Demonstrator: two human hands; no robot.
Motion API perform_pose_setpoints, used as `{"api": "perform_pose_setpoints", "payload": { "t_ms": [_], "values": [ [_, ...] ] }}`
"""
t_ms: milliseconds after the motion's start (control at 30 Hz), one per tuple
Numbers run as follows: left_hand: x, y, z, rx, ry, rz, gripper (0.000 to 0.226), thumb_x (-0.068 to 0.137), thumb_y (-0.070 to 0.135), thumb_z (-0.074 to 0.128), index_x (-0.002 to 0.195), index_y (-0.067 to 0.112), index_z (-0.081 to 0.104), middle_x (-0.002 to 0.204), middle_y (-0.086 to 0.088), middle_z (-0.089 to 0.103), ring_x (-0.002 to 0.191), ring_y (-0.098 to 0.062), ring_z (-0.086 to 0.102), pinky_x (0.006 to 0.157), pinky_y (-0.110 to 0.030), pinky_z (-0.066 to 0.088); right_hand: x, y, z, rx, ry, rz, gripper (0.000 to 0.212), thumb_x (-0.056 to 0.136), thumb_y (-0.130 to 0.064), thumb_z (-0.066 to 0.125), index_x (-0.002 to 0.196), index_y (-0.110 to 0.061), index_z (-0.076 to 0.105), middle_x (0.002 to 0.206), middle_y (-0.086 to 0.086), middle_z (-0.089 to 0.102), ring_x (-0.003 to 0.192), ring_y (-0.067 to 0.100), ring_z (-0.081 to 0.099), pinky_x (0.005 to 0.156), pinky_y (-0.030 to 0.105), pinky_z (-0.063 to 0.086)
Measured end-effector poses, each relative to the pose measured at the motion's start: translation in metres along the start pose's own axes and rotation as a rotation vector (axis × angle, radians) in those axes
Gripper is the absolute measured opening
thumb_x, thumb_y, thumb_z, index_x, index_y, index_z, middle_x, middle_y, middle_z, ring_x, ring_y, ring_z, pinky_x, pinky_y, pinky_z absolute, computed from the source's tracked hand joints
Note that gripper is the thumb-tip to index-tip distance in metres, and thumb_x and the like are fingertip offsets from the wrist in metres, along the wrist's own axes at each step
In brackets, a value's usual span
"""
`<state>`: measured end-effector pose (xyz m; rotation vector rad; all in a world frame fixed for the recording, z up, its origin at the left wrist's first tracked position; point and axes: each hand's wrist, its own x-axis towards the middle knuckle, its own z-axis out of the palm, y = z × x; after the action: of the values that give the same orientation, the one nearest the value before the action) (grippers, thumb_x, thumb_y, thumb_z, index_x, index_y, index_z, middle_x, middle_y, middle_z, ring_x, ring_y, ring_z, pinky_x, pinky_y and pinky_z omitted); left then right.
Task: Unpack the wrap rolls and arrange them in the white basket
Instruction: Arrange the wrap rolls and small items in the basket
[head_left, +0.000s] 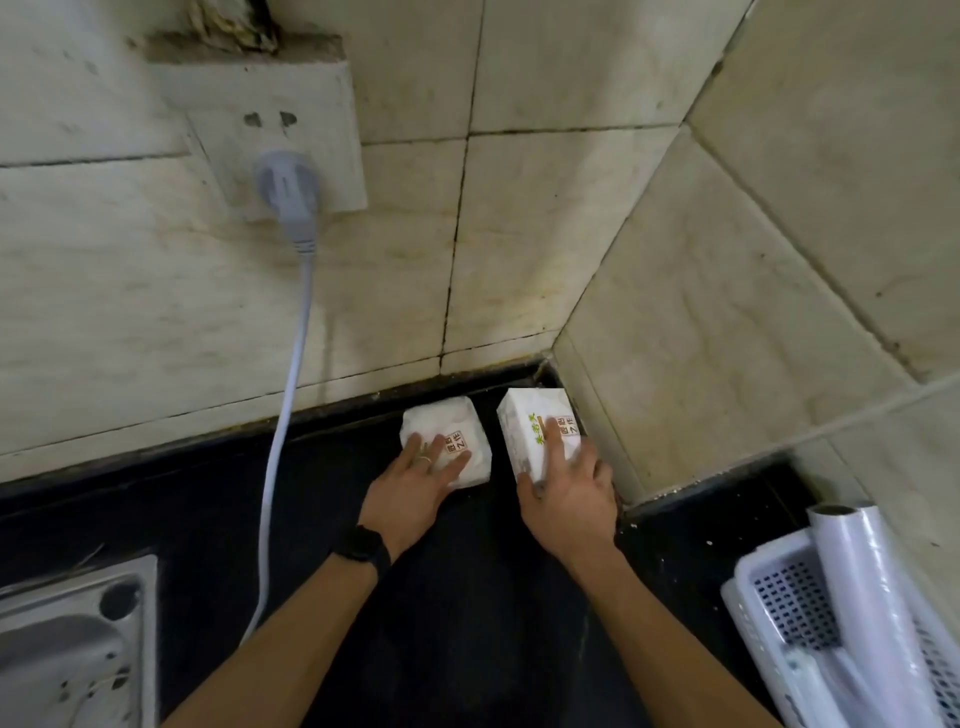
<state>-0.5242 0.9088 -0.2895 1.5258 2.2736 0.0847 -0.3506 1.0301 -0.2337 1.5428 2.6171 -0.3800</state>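
Two white packets with red and green print stand at the back of the black counter, in the tiled corner. My left hand (415, 488) lies on the left packet (470, 423), fingers spread over its top. My right hand (569, 491) grips the right packet (524, 415), thumb on its left side and fingers across its top; this packet is tilted up against the wall. At the lower right a white perforated basket (769, 592) holds a shiny wrap roll (862, 582) that leans out over its rim. More white wrapped items lie lower in the basket.
A grey plug (288, 189) sits in a wall socket, and its white cable (288, 395) hangs down to the counter left of my left arm. A steel sink (67, 644) is at the bottom left. Tiled walls close off the back and right.
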Motion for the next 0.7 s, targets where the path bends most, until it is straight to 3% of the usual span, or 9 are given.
{"api": "perform_pose_setpoints", "payload": {
  "t_ms": [100, 200, 333, 467, 567, 700],
  "values": [
    [-0.011, -0.007, -0.013, -0.125, 0.097, -0.016, 0.055, 0.107, 0.034, 0.037, 0.155, 0.043, 0.013, 0.166, 0.007, 0.015, 0.153, -0.021, 0.012, 0.109, -0.038, 0.044, 0.028, -0.007, 0.005, -0.099, 0.057, -0.021, 0.081, 0.092, -0.054, 0.049, 0.156, -0.021, 0.011, 0.153, 0.023, 0.030, 0.129, 0.041, 0.041, 0.102, 0.052, 0.044],
    [-0.017, -0.009, -0.025, -0.225, 0.230, -0.017, 0.053, 0.105, 0.035, 0.040, 0.154, 0.043, 0.019, 0.163, 0.011, 0.023, 0.150, -0.017, 0.021, 0.108, -0.035, 0.045, 0.040, -0.004, 0.018, -0.178, 0.152, -0.106, 0.072, 0.098, -0.049, 0.048, 0.155, -0.011, 0.027, 0.160, 0.023, 0.028, 0.145, 0.039, 0.033, 0.116, 0.053, 0.032],
    [-0.013, -0.004, -0.031, -0.276, 0.347, 0.001, 0.053, 0.104, 0.035, 0.043, 0.153, 0.042, 0.025, 0.161, 0.012, 0.027, 0.149, -0.015, 0.025, 0.110, -0.034, 0.043, 0.040, 0.008, 0.043, -0.193, 0.021, -0.147, 0.083, 0.101, -0.056, 0.031, 0.160, -0.009, -0.005, 0.168, 0.008, -0.011, 0.156, 0.023, -0.007, 0.124, 0.051, 0.009],
    [-0.001, 0.014, -0.038, -0.248, 0.334, 0.043, 0.052, 0.105, 0.034, 0.041, 0.154, 0.039, 0.024, 0.162, 0.011, 0.025, 0.150, -0.016, 0.023, 0.113, -0.031, 0.038, 0.052, 0.015, 0.029, -0.215, -0.176, -0.176, 0.097, 0.095, -0.056, 0.039, 0.155, -0.012, -0.024, 0.164, 0.004, -0.028, 0.153, 0.019, -0.021, 0.124, 0.052, 0.001],
    [0.010, 0.037, -0.049, -0.174, 0.310, 0.091, 0.053, 0.105, 0.032, 0.042, 0.155, 0.036, 0.025, 0.162, 0.007, 0.026, 0.149, -0.018, 0.026, 0.113, -0.031, 0.037, 0.053, 0.019, 0.000, -0.172, -0.284, -0.220, 0.096, 0.094, -0.047, 0.046, 0.157, -0.015, -0.020, 0.166, 0.002, -0.024, 0.153, 0.018, -0.018, 0.125, 0.049, 0.000],
    [0.024, 0.073, -0.060, -0.020, 0.300, 0.173, 0.056, 0.103, 0.026, 0.045, 0.155, 0.034, 0.026, 0.160, 0.001, 0.033, 0.145, -0.025, 0.036, 0.107, -0.035, 0.045, -0.010, 0.040, -0.007, 0.136, -0.048, -0.253, 0.082, 0.096, -0.036, 0.050, 0.161, -0.014, 0.006, 0.169, 0.002, 0.005, 0.156, 0.017, 0.005, 0.126, 0.037, 0.011]
  ]
}}
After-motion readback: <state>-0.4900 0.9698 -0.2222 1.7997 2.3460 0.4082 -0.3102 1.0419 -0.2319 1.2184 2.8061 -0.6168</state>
